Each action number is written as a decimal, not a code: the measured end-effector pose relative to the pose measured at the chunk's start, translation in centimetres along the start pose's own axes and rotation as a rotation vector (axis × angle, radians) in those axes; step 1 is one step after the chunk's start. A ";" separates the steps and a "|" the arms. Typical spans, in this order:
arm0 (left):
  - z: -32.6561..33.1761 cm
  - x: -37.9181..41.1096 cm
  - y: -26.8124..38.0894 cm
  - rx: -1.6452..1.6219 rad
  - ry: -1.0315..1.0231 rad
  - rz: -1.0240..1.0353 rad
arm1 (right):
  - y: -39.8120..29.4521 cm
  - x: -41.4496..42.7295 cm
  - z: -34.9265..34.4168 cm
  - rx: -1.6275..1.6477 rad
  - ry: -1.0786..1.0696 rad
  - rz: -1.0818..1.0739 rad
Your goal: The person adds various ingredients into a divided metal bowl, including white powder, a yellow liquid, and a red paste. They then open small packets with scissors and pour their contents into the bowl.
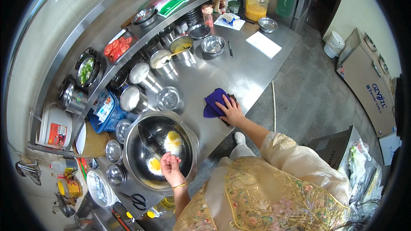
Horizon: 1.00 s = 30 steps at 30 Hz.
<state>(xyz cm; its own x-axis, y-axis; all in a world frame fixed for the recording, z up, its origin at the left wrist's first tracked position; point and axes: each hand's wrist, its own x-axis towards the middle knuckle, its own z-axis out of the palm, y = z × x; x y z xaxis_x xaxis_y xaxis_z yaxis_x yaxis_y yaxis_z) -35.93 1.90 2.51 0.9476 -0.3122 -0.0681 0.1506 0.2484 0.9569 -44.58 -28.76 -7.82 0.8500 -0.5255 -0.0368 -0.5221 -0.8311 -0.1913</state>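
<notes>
My right hand (231, 110) rests with spread fingers on a purple cloth (214, 103), and a dark cloth shows beside it near the steel table's edge. My left hand (171, 166), a gold bracelet at its wrist, is raised over the near side of a black pan (188, 144) with its fingers curled; whether it grips anything is unclear. Two eggs lie apart in the pan, one farther egg (172, 142) and one nearer egg (154, 166) close to my left fingers. A dark utensil, partly hard to make out, lies across the pan's left part.
Steel pots (140, 73) and bowls (169, 98) line the table's back under a metal shelf (120, 58). Black-handled scissors (138, 201) lie at the lower left. A white paper (263, 45), a pen (230, 48) and a yellow-lidded jar (257, 4) stand or lie farther off.
</notes>
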 end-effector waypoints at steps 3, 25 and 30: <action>1.9 0.8 0.4 -0.019 -0.082 0.004 | -0.2 0.6 -0.5 -0.070 -0.028 -0.028; 24.1 7.2 -7.9 0.082 0.075 -0.202 | 22.2 18.2 -10.1 0.665 0.034 -0.276; 24.0 8.0 -9.4 0.125 0.150 -0.184 | 20.6 21.4 -9.7 0.585 0.124 -0.396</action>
<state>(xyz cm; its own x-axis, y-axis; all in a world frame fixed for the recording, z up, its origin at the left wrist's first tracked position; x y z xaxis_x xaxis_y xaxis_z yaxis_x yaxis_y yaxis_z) -36.55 -24.97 -0.21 0.9399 -0.1998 -0.2767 0.2975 0.0819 0.9512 -37.84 -58.82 -3.07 0.9356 -0.2500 0.2493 -0.0232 -0.7481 -0.6631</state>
